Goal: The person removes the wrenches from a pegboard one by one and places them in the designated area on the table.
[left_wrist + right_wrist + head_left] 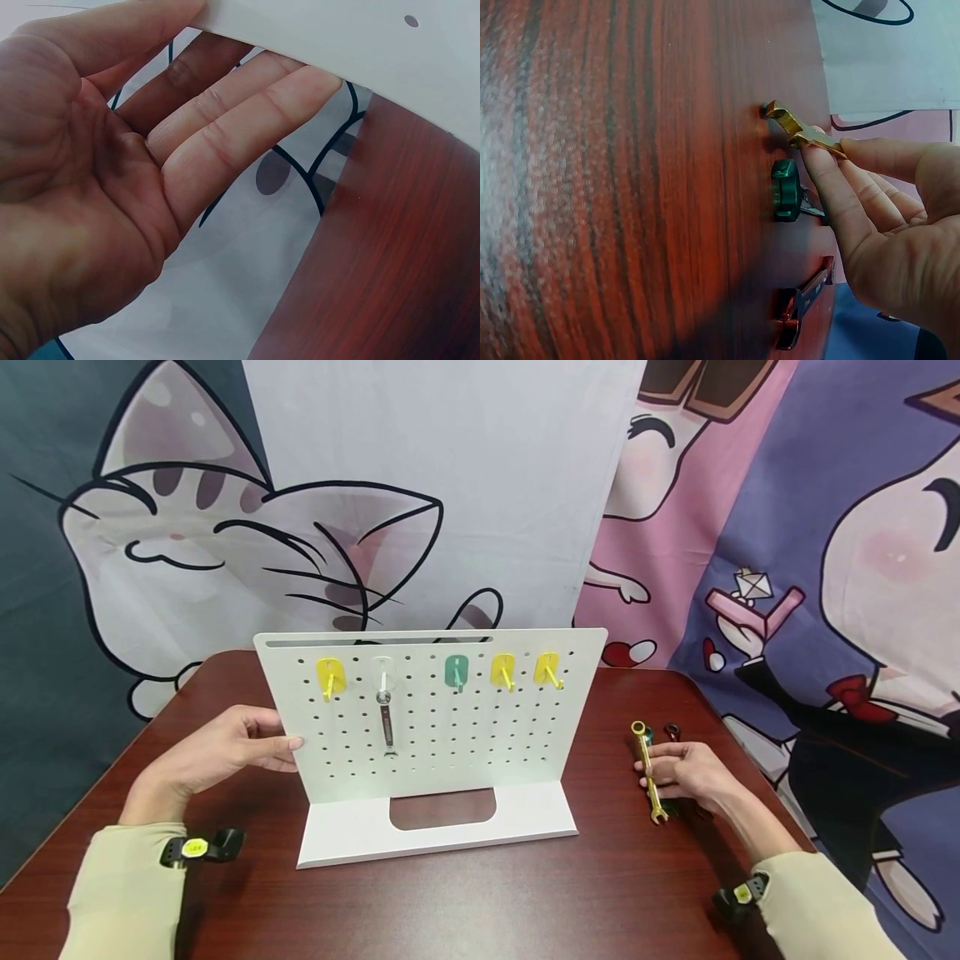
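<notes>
A white pegboard [347,827] stands on the table, and my left hand [228,747] holds its left edge, thumb in front and other fingers behind. In the left wrist view, the left hand's fingers [225,142] reach behind the panel. On the right, my right hand [692,774] pinches a gold combination wrench [649,777] between thumb and fingers, just above the table. A green wrench [785,191] and a red wrench [804,302] lie under and beside that hand. From the clear hook [382,667] on the board hangs a silver wrench [387,727].
Yellow hooks [503,670] and a teal hook [456,672] stick out from the board with nothing on them. The brown table [480,910] extends around the board. A cartoon-printed cloth [480,527] hangs behind the table and along its right side.
</notes>
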A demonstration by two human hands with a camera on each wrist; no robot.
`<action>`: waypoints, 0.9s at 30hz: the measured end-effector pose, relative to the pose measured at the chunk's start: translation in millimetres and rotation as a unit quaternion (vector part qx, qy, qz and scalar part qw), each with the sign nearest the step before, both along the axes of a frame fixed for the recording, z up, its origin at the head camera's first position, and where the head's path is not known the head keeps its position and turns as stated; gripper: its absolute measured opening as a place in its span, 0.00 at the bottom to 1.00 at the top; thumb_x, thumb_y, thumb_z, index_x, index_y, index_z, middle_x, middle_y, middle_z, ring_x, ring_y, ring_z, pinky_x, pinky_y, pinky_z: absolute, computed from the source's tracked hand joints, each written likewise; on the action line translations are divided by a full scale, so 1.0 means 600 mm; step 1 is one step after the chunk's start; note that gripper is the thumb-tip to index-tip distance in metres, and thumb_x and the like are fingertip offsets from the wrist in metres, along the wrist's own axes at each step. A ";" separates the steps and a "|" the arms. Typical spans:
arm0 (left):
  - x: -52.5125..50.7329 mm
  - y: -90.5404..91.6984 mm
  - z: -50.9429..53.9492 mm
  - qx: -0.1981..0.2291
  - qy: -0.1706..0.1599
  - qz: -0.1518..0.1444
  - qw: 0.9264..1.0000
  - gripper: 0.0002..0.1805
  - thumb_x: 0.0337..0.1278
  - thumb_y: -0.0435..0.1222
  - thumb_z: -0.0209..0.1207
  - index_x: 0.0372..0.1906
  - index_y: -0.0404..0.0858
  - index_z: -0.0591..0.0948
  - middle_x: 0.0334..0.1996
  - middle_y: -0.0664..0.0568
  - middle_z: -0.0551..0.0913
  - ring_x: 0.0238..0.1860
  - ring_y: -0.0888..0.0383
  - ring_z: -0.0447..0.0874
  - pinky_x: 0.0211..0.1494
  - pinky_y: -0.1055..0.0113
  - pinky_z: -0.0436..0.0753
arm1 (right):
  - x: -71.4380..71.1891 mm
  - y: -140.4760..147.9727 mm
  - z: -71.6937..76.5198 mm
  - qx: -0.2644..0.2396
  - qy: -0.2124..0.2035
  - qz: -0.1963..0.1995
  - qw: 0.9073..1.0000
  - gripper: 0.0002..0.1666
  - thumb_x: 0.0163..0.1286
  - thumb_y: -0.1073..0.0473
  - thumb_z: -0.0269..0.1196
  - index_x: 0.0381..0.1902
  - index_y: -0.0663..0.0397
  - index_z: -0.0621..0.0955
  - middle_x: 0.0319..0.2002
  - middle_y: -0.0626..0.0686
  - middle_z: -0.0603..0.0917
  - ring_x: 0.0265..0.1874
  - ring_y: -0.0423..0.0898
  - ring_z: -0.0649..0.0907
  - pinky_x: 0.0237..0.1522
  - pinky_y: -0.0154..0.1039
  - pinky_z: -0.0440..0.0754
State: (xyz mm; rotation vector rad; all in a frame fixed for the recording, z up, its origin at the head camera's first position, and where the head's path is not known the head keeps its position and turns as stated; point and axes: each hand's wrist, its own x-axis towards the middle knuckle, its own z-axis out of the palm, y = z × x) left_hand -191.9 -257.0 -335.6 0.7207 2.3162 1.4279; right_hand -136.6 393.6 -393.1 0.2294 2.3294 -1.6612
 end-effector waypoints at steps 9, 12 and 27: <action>-0.001 0.001 0.000 0.006 -0.006 -0.004 1.000 0.20 0.73 0.33 0.64 0.62 0.25 0.81 0.51 0.46 0.92 0.46 0.50 0.95 0.49 0.63 0.91 | -0.005 -0.007 -0.005 -0.005 0.006 -0.017 1.000 0.29 0.74 0.74 0.59 0.68 0.84 0.66 0.46 0.57 0.92 0.37 0.43 0.91 0.41 0.43 0.92; -0.001 0.001 -0.001 0.009 -0.005 -0.007 1.000 0.20 0.73 0.33 0.63 0.62 0.25 0.81 0.50 0.50 0.93 0.46 0.50 0.95 0.50 0.62 0.91 | -0.005 -0.008 -0.007 -0.006 0.010 -0.019 1.000 0.29 0.74 0.74 0.59 0.68 0.85 0.67 0.46 0.56 0.92 0.37 0.42 0.91 0.41 0.42 0.92; 0.000 0.003 0.000 -0.006 -0.002 0.006 1.000 0.21 0.73 0.35 0.64 0.62 0.27 0.82 0.51 0.47 0.92 0.46 0.51 0.95 0.50 0.63 0.91 | -0.002 -0.013 -0.010 0.056 0.026 -0.056 0.997 0.29 0.73 0.69 0.64 0.67 0.81 0.72 0.46 0.59 0.91 0.37 0.43 0.92 0.41 0.42 0.92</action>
